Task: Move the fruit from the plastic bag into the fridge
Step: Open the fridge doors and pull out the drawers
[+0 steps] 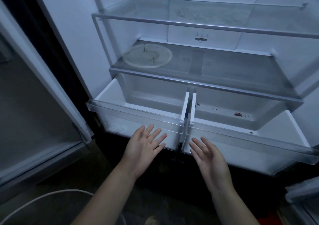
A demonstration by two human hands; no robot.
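The fridge stands open in front of me, dim inside. Both clear crisper drawers are pulled out at the bottom: the left drawer and the right drawer, which has dark crumbs on its floor. My left hand hovers flat with fingers spread just before the left drawer's front. My right hand is held open, fingers apart, before the right drawer's front. Neither hand holds anything. No fruit and no plastic bag are in view.
A round glass plate lies on the lower glass shelf; an upper glass shelf sits above. The open fridge door stands at the left. A white cable curves over the dark floor.
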